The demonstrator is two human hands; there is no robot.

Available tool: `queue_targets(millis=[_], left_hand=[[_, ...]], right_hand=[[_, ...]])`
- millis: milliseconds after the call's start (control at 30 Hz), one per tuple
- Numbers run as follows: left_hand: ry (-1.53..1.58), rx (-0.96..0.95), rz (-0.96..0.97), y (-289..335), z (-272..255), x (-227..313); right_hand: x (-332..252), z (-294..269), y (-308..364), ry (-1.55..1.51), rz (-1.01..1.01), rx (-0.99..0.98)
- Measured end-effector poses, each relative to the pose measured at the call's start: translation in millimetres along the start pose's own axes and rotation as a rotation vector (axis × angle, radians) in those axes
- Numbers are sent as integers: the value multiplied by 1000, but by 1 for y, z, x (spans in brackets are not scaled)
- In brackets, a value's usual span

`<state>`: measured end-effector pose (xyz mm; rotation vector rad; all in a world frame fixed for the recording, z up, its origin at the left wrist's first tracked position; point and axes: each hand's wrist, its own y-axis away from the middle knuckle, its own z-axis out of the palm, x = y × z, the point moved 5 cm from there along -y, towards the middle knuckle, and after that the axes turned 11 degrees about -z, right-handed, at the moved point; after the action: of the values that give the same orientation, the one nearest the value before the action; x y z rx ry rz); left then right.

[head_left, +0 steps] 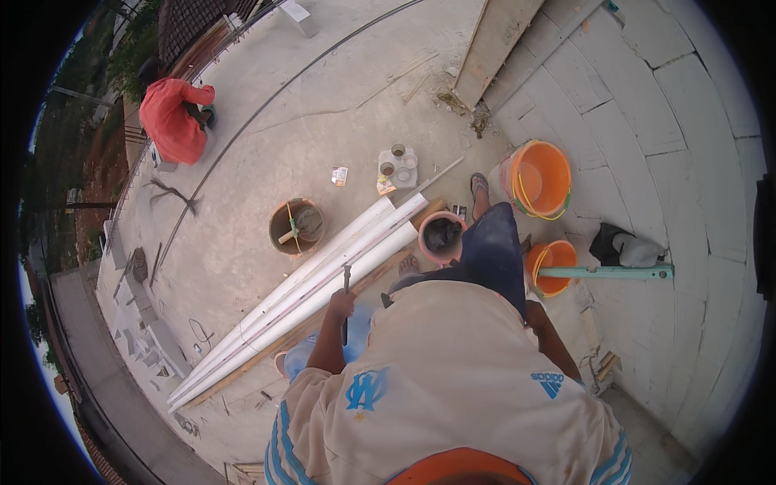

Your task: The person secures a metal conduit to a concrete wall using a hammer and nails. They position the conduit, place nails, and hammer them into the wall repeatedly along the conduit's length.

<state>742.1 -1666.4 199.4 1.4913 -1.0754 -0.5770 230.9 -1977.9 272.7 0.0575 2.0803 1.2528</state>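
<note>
The left hand (342, 304) is closed around a hammer (347, 283) just left of the frame's middle; its slim metal head stands above the fist and its dark grip shows below. The hammer's long axis runs nearly straight up and down the frame, head toward the upper edge. The right hand (535, 314), right of centre, hangs near a smooth orange bucket (563, 256); whether it grips anything, I cannot tell. Left of the body, long, round white pipes (299, 303) slant from lower left toward the centre. Above them sits a round bucket (316, 220) with grey paste inside. At right, a flat, straight green level (614, 273) lies before a wall (687, 194) of pale rectangular blocks.
</note>
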Motion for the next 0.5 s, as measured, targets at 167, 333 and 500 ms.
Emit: queue_targets(millis=[167, 333, 500], left_hand=[[90, 174, -93, 15, 42, 34], [7, 361, -81, -6, 86, 82], [126, 479, -83, 47, 159, 157]], right_hand=[[-60, -81, -119, -16, 106, -19], [-133, -161, -205, 193, -164, -234], [-232, -280, -283, 385, -210, -310]])
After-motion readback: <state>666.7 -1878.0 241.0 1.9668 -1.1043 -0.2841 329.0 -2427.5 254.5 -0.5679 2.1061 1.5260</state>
